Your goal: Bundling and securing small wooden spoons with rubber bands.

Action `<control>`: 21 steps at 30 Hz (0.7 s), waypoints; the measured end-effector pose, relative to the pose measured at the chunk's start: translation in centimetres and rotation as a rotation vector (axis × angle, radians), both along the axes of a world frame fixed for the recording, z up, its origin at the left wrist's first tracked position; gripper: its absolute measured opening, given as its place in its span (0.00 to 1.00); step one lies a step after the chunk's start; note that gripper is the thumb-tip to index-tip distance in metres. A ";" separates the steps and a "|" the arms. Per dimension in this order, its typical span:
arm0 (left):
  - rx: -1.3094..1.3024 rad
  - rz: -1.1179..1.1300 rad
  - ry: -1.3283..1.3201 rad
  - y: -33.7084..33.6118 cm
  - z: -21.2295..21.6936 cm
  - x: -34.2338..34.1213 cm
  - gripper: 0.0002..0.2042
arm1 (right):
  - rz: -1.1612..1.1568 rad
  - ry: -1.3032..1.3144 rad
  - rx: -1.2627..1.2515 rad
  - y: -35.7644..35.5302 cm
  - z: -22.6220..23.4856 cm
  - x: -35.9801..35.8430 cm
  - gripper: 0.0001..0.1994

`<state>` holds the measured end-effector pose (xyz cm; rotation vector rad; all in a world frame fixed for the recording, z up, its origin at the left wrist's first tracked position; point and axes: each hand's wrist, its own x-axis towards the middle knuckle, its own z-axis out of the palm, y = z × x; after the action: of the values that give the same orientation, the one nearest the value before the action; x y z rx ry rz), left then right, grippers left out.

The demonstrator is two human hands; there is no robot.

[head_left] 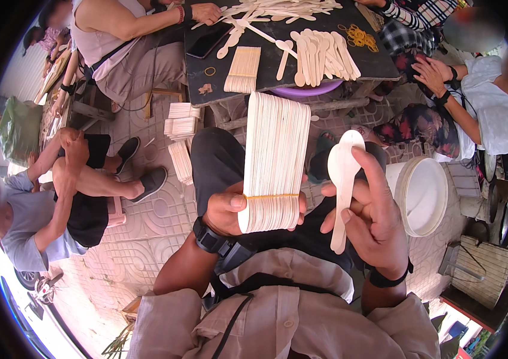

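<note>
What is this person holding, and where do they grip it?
The left hand grips a stack of thin pale wooden pieces near its lower, yellow-banded end; the right hand holds overlapping pale wooden spoons by handles and a bowl edge.

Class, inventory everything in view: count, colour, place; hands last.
Held bundle: one, pale, centre
Held spoons: apparently two, pale, centre right
Table: one, black, top centre
Loose spoons: many, pale, tabletop
Other bundles: several, pale, table and floor
Rubber bands: several, yellow, tabletop
Phone: one, black, tabletop
Basin: one, purple, below table
Bucket: one, white, right
Bag: one, green, far left
Stool: one, pink, left
Other people: several, mixed clothing, around
Left hand: one, black strap, on bundle
Right hand: one, black strap, on spoons
</note>
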<state>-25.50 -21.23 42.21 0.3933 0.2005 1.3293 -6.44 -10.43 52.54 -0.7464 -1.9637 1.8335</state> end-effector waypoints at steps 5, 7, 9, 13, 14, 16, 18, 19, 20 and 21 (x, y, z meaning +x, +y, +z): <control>0.003 0.008 -0.020 -0.4 -0.2 0.5 0.47 | -0.027 0.044 -0.077 -0.3 1.1 0.0 0.39; -0.006 0.036 0.019 -0.4 -0.3 0.6 0.46 | -0.033 0.011 -0.086 0.0 0.2 -0.3 0.39; -0.014 0.059 0.059 -0.4 -0.4 0.6 0.45 | -0.055 -0.007 -0.072 0.1 -1.4 -0.3 0.39; -0.088 0.169 0.291 -1.2 -0.8 0.8 0.37 | -0.075 0.120 -0.271 -0.4 -3.8 -0.2 0.36; -0.110 0.201 0.321 -1.4 -1.1 0.9 0.34 | -0.033 0.166 -0.325 -0.5 -4.6 -0.1 0.34; -0.173 0.223 0.346 -1.7 -1.6 1.2 0.32 | -0.066 0.202 -0.446 -1.1 -5.8 -0.5 0.32; -0.233 0.247 0.370 -1.7 -1.6 1.6 0.31 | -0.080 0.190 -0.491 -1.4 -6.9 -0.5 0.31; -0.268 0.252 0.362 -1.6 -1.4 1.9 0.30 | -0.043 0.213 -0.535 -1.6 -7.4 -0.3 0.29; -0.303 0.256 0.354 -1.5 -1.4 2.1 0.29 | -0.007 0.235 -0.578 -1.7 -7.8 -0.2 0.27; -0.302 0.255 0.353 -1.5 -1.4 2.3 0.29 | -0.008 0.234 -0.577 -1.7 -8.1 -0.1 0.27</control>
<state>-23.25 -22.76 40.82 0.3501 0.7579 1.4442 -6.56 -12.11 44.42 -0.6493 -1.2888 2.3880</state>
